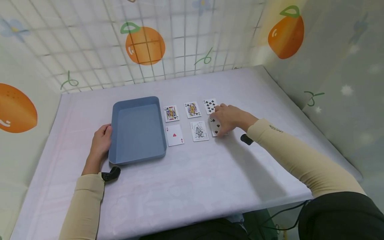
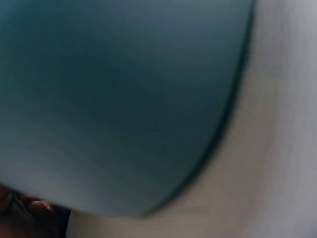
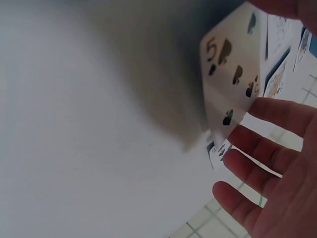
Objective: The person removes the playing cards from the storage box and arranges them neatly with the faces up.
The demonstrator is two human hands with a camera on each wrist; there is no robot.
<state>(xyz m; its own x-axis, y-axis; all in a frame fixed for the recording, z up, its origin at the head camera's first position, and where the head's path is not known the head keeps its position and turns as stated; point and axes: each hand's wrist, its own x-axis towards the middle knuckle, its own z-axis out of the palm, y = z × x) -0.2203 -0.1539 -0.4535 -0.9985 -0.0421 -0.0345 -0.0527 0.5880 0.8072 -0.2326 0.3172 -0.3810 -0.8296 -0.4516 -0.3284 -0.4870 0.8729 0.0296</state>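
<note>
Between the thumb and fingers of my right hand (image 1: 229, 118) is a five of spades (image 3: 233, 74), pinched and tilted off the table in the right wrist view. In the head view that hand covers part of the card. Beside it lie a joker (image 1: 199, 131) and an ace of hearts (image 1: 175, 135). Behind them is a row of two face cards (image 1: 171, 113) and a spade number card (image 1: 209, 106), partly behind my fingers. My left hand (image 1: 100, 143) grips the left side of a blue-grey tray (image 1: 136, 160); its fingers are mostly hidden.
A pale cloth covers the table (image 1: 180, 186). White wire grid (image 1: 186, 50) stands behind it under a sheer curtain printed with oranges. Another curtain (image 1: 336, 86) hangs along the right side. Cables (image 1: 285, 230) hang below the front edge.
</note>
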